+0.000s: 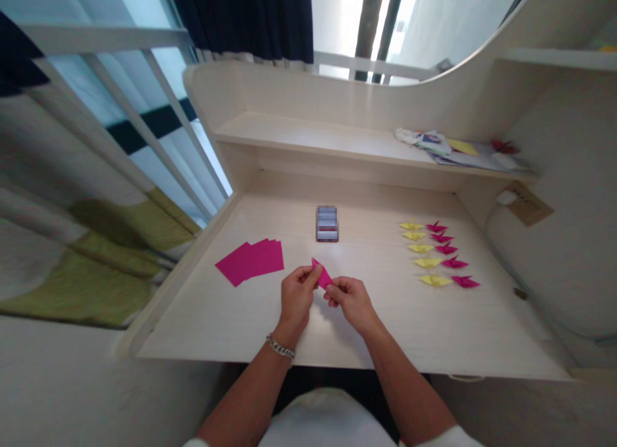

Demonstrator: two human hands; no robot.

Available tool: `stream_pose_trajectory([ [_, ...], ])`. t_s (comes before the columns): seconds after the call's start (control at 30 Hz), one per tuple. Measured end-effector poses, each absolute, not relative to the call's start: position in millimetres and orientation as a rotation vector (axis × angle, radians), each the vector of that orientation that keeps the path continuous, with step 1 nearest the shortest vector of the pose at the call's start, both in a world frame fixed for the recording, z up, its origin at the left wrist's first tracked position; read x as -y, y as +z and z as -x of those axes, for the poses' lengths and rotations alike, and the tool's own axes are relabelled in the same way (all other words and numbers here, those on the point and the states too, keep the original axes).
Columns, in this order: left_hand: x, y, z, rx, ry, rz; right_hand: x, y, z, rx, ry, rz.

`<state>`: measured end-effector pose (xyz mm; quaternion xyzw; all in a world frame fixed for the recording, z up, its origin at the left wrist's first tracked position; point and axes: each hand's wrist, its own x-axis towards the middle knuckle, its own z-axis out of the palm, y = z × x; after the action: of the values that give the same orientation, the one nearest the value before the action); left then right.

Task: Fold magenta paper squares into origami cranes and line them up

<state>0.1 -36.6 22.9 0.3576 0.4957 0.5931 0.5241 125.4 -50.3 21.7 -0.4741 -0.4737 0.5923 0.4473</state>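
A small folded piece of pink origami paper (324, 277) is held between my two hands, just above the desk. My left hand (297, 294) pinches its left side between thumb and fingers. With thumb and fingertips closed, my right hand (351, 299) grips the lower right corner. To the left lies a fanned stack of flat pink paper sheets (255, 259). On the right, yellow paper cranes (420, 248) stand in a column beside a column of pink paper cranes (446, 248). My fingers partly hide the folded paper.
Beyond my hands a small blurred rectangular object (327, 223) lies on the white desk (193, 334). Papers (443, 145) and other items sit on the raised shelf (308, 139). A cable (501, 257) runs down the right wall from an outlet plate (530, 203).
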Motion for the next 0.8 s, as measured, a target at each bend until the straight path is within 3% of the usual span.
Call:
stream_pose_trajectory([
  [0.47,39,27,10,-1.148,1.362,-0.739,40,22,-142,0.975,1.272,1.257],
  [0.7,37,35,19,-1.228,1.360,-1.147,35,39,-160,1.571,1.274,1.269],
  [0.8,38,31,17,-1.224,1.246,-1.227,33,43,-158,1.568,1.172,1.289],
])
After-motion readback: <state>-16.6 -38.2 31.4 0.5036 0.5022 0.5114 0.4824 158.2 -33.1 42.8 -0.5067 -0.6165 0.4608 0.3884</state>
